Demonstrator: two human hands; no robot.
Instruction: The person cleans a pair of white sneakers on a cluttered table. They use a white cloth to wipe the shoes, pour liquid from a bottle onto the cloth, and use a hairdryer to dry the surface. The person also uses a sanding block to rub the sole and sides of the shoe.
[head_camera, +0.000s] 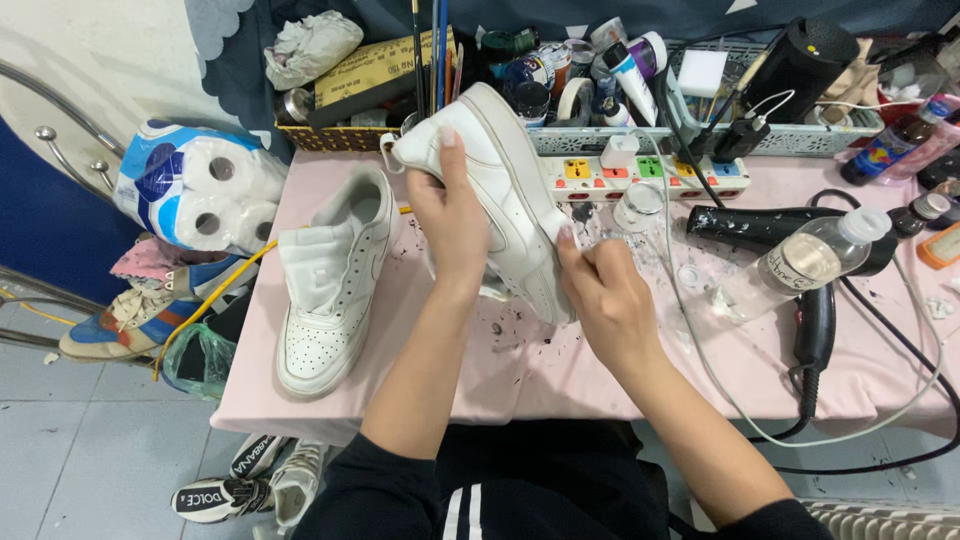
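Nearest the camera, two bare forearms rise from dark sleeves over the front edge of a pink-covered tabletop (560, 370) speckled with dark flecks. The left hand (452, 215) wraps its grip around a white sneaker (500, 170), thumb pointing up along the side, holding the shoe tilted on edge above the cloth with its heel toward the far side. The right hand (605, 295) presses against the lower edge of the same shoe near the sole; its fingers are curled closed there, though whether they pinch something small against the shoe cannot be told.

Just left of the held shoe, a second white sneaker (330, 290) stands flat on the tabletop, toe pointing to the near edge, laces removed and tongue pulled up. To the right, a clear plastic bottle (800, 265) lies on its side across a black hair dryer (800, 225), whose cord trails off the front edge.

Farther back, a white power strip (640, 175) with coloured sockets lies behind the held shoe. Behind that, a basket tray (800, 140) holds tubes, jars and tape rolls. On the left, off the tabletop, a pack of toilet rolls (195, 185) sits above a pile of worn shoes (140, 310).
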